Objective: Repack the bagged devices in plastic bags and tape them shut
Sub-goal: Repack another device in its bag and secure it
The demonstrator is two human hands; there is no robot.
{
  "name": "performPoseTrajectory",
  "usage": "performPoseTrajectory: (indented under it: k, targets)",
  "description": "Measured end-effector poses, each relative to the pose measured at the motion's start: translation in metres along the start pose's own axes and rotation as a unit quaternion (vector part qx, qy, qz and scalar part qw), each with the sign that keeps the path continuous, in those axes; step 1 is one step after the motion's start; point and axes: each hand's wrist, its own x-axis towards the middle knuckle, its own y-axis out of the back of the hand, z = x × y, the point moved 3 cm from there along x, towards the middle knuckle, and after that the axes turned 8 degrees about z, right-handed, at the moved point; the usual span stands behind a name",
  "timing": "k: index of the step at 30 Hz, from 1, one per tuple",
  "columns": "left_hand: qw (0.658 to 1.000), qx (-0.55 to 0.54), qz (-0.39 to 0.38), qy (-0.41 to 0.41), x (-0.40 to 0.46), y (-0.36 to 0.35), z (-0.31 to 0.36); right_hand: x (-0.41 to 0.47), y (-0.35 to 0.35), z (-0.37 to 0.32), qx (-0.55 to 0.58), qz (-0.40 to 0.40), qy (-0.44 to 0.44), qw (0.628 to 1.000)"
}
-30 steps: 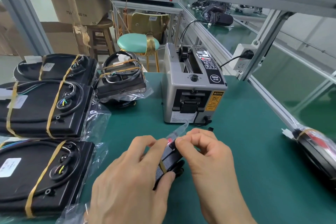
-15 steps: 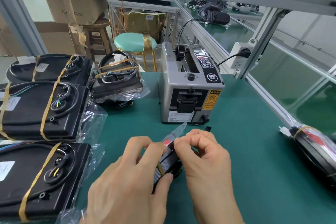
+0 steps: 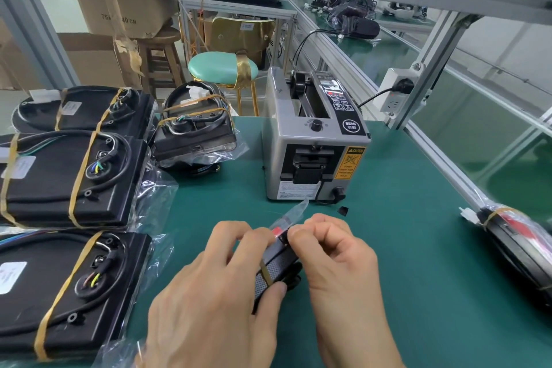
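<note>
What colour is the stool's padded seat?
Mint green, wrapped with yellowish tape: the padded stool seat, head view.

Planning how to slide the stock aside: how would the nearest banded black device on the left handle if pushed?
The nearest black device lies flat and blocky, so it should slide rather than tip or roll. Its loose clear bag may crumple or drag first. It probably has some heft.

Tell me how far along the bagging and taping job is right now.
Looks done: four bagged devices lie at left. In hand: both hands, left and right, pinch a small black device in its clear bag. Left: taping it from the dispenser; another device waits at right.
</note>
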Motion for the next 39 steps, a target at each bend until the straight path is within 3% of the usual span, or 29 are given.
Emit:
performPoseTrajectory:
  k: [7, 26, 32, 39]
  targets:
    - [1.0, -0.001, -0.014, 0.005, -0.001, 0.0, 0.0, -0.001, 0.001, -0.002, 0.058, -0.013, -0.04, 0.997]
    - [1.0, 0.001, -0.009, 0.011, 0.001, 0.001, 0.0, 0.001, 0.004, -0.009, 0.042, -0.125, -0.059, 0.99]
    - [1.0, 0.003, -0.012, 0.011, 0.001, 0.002, -0.002, 0.008, 0.013, -0.021, -0.041, -0.167, -0.084, 0.982]
    - [1.0, 0.001, -0.009, 0.011, 0.002, 0.003, -0.003, 0.006, 0.009, -0.022, -0.037, -0.205, -0.121, 0.971]
